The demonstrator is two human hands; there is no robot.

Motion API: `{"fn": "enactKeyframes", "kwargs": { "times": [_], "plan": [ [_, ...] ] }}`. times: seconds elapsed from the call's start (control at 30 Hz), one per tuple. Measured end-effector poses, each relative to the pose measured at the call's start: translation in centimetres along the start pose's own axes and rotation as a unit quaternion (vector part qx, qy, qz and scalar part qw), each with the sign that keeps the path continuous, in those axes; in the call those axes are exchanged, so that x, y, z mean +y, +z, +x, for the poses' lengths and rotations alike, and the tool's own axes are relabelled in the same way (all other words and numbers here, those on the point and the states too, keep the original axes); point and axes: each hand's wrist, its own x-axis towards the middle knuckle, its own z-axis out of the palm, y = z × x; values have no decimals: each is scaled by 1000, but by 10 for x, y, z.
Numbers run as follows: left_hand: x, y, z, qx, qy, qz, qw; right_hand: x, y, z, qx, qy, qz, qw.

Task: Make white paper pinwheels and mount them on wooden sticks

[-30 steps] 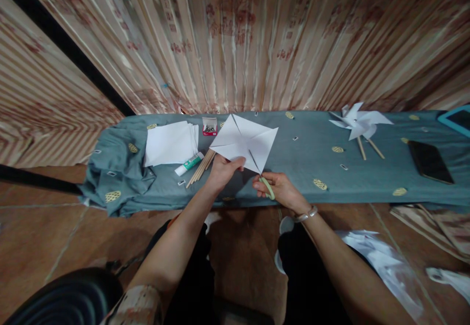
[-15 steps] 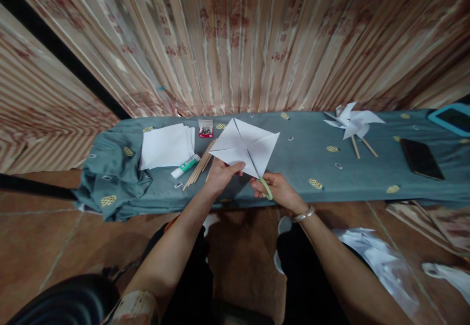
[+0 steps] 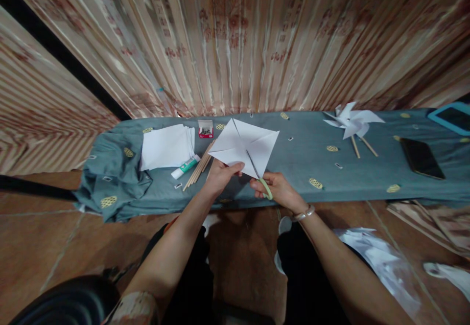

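A white square sheet of paper [image 3: 244, 141] is held up cornerwise over the bench, with slits running in from its corners. My left hand [image 3: 223, 173] pinches its lower left edge, thumb on top. In my right hand [image 3: 275, 188] is a pair of scissors [image 3: 265, 188] with pale green handles. Their dark blade lies across the paper, from the near corner in towards the middle. My right fingers are closed round the handles and partly hidden.
On the cloth-covered bench [image 3: 301, 168] lie a paper stack [image 3: 165, 146], a glue stick [image 3: 185, 167], wooden sticks [image 3: 199, 168] and a red box of small metal pieces [image 3: 205, 129]. Farther right are paper pinwheels [image 3: 352, 119], a phone [image 3: 422, 158] and a blue-framed tablet [image 3: 453, 119]. A plastic bag [image 3: 382, 261] lies below.
Almost nothing differs. The paper and both hands stay in nearly the same place, and the scissors' blade looks slightly shifted along the near slit.
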Motion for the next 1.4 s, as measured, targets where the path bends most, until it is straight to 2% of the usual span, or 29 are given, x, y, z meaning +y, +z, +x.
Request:
{"fn": "enactKeyframes", "kwargs": {
  "times": [0.3,0.83,1.0,1.1,1.23,1.3,1.33,1.37,1.4],
  "plan": [
    [0,1,-1,-1,0,-4,1000,9,-1,2,3,-10,-5,1000],
    [-2,-1,0,15,-10,-5,1000,8,2,5,17,-8,-1,1000],
    [0,0,-1,18,-18,-11,1000,3,2,1,-11,10,-6,1000],
    [-1,-2,1,31,-24,-19,999,2,-8,-5,-48,22,-16,998],
    [-2,-5,6,50,-39,-23,998,11,-42,-15,-61,69,-68,993],
    [-4,-6,8,51,-55,-29,997,16,-62,-20,-31,53,-136,989],
    [-6,-5,8,50,-62,-33,996,19,-70,-22,8,35,-195,980],
    [-8,-4,8,49,-70,-34,996,21,-78,-23,61,17,-273,960],
    [-11,-3,8,47,-78,-32,995,22,-84,-23,122,6,-354,927]
  ]
}}
